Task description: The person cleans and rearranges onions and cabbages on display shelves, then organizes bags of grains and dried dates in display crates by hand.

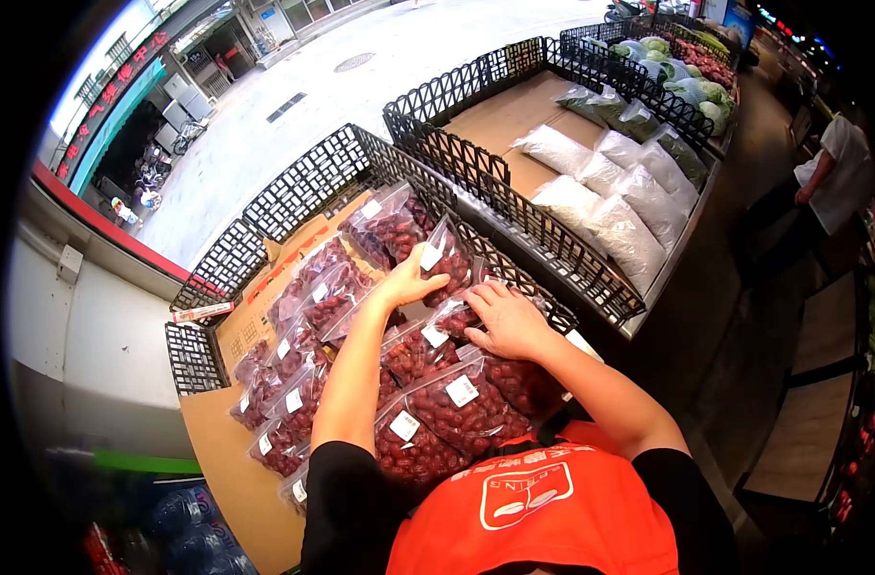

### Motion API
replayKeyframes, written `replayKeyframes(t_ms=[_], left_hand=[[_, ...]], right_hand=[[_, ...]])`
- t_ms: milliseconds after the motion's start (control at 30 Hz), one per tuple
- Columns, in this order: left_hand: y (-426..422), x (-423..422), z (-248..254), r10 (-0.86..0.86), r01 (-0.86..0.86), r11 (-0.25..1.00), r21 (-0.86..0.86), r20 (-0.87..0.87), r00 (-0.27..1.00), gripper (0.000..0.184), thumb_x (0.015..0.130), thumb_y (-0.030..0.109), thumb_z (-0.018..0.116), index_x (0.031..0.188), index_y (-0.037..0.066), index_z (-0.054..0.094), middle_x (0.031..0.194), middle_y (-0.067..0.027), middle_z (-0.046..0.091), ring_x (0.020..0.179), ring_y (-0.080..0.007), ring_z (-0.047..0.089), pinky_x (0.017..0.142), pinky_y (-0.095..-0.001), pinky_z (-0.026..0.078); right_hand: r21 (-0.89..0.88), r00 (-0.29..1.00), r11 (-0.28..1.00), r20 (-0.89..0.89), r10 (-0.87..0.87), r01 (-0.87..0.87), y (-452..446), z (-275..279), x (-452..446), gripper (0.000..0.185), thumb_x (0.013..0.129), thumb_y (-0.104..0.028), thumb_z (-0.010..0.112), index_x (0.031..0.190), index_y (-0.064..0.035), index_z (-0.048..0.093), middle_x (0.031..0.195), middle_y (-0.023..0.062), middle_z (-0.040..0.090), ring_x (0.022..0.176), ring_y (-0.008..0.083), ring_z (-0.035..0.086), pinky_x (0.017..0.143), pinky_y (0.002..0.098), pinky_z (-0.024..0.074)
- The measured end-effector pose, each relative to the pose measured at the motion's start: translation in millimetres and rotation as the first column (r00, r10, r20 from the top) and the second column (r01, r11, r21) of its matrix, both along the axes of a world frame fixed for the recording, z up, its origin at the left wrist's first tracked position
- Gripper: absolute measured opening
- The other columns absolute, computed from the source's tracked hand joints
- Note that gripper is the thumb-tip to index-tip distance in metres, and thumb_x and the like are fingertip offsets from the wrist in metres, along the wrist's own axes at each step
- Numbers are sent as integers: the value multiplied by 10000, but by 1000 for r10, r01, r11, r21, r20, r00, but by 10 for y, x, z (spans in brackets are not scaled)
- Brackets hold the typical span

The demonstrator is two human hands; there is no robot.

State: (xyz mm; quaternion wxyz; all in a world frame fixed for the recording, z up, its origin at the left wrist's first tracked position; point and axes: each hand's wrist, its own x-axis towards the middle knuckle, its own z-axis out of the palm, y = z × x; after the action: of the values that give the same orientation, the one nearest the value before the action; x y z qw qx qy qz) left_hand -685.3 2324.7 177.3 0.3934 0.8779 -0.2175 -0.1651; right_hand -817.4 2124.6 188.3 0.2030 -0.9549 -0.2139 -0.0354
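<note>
Clear plastic bags of dark red dates, with white labels, lie in rows on a cardboard-lined display. My left hand (pixel 408 281) is at the left edge of a bag of red dates (pixel 453 261) near the back, its thumb across the front and its other fingers partly hidden. Close by on the right, my right hand (pixel 507 322) rests palm down with fingers spread on another bag of dates (pixel 456 319). Nearer to me lies a larger bag of dates (pixel 469 412), below both hands.
Black plastic lattice fencing (pixel 308 182) borders the display. Beyond it on the right, a second fenced bin holds bags of white contents (pixel 629 235) and greenish bags (pixel 639 122). Cabbages (pixel 711 101) stand farther back. A person (pixel 826 182) is at the right; a paved street (pixel 390 86) lies ahead.
</note>
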Motion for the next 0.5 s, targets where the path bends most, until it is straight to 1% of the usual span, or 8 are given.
replayKeyframes(t_ms=[167,200,300,333,367,433,467,500], left_hand=[[-49,0,55,-60,48,985,167,64,996,714,726,370,699,1299,99,370,1087,-204,607,1017,-340,592,838,-409,464],[-78,-14,102,-73,60,978,202,56,996,697,727,358,695,1292,105,375,1087,-209,608,1024,-355,587,839,-419,465],[-166,32,39,-63,14,923,385,113,992,656,730,301,678,1285,119,378,1078,-207,612,1012,-373,584,826,-448,468],[-120,93,-68,-113,53,928,369,142,983,624,736,251,651,1281,117,378,1072,-209,612,1003,-382,581,818,-467,468],[-86,156,-182,-136,65,901,429,138,981,600,730,209,636,1266,114,386,1058,-214,613,998,-383,582,815,-466,470],[-115,79,-121,-76,29,916,401,101,992,593,732,184,615,1268,96,378,1050,-217,611,993,-389,579,817,-463,471],[-90,86,-150,-161,96,932,350,164,973,610,730,195,616,1277,69,378,1043,-227,609,987,-397,575,819,-459,472],[-101,-2,36,-141,93,934,344,118,983,648,718,239,637,1279,39,382,1040,-244,606,989,-399,575,823,-455,473]], right_hand=[[158,997,987,77,-1,-12,40,-18,119,566,797,-324,627,1245,-30,447,1256,155,453,1196,334,414,983,437,381],[254,992,967,129,-11,-22,64,-10,174,557,792,-293,642,1242,-29,448,1253,165,457,1172,331,433,969,406,390],[268,955,962,295,-38,-44,153,115,395,509,828,-296,625,1230,-27,465,1212,171,490,1111,341,479,939,411,400],[283,938,957,344,-45,-58,202,152,471,499,829,-284,625,1228,-29,467,1203,168,498,1107,336,487,940,408,401],[249,936,966,351,-31,-61,236,156,563,508,845,-318,601,1238,-28,464,1238,171,483,1140,336,467,961,407,387],[166,913,985,408,-27,-45,293,76,729,551,868,-431,534,1242,-34,467,1256,157,488,1204,319,420,976,395,377],[168,938,984,348,-7,-55,309,5,796,565,868,-449,526,1247,-35,465,1263,156,485,1215,318,408,986,394,370],[168,958,984,286,14,-64,307,-74,853,580,868,-466,518,1252,-35,463,1269,155,483,1225,316,397,995,393,363]])
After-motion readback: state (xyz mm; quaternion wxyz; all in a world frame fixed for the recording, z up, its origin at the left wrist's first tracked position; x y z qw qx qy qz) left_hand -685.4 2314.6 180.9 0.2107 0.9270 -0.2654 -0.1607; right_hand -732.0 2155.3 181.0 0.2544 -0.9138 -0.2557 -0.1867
